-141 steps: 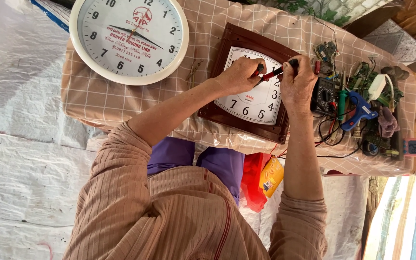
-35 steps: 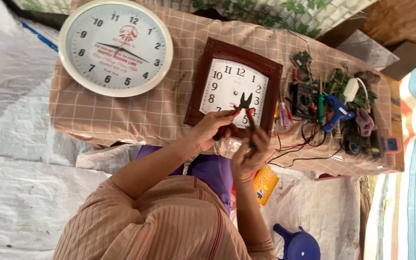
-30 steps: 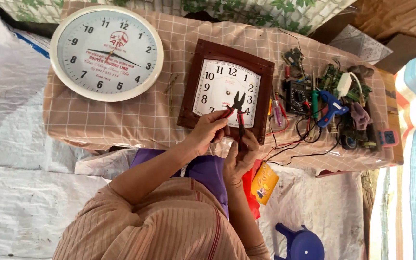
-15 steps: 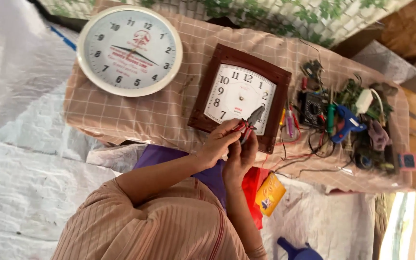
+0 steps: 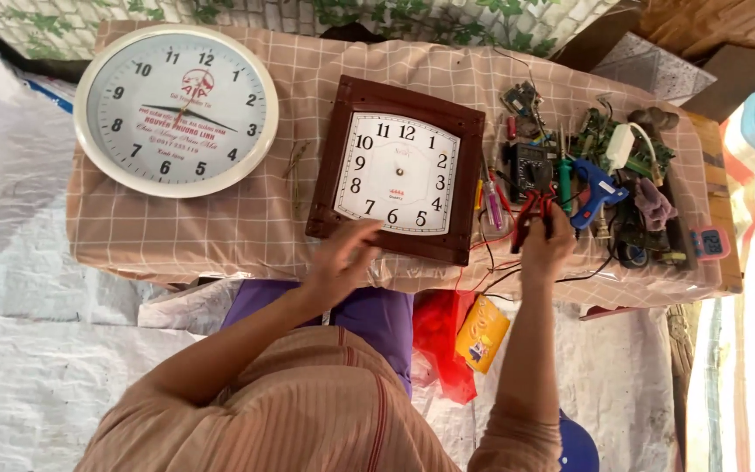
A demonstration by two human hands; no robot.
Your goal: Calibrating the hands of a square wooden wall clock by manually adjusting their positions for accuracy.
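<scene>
Pliers (image 5: 530, 214) with red handles are in the right hand (image 5: 548, 249), whose grip is closed around the handles, at the tool pile on the right part of the tabletop (image 5: 176, 232). It looks like the step of putting the tool down or changing it among the screwdrivers (image 5: 493, 197) and the blue glue gun (image 5: 594, 190). The left hand (image 5: 342, 262) rests with loose, half-spread fingers on the lower edge of the square wall clock (image 5: 398, 170) with the brown frame; it touches the frame but holds nothing. The clock lies face up, just beside the right hand's tools, between them and the round white clock (image 5: 176, 109). I judge the next move needs the left hand to keep the frame steady.
</scene>
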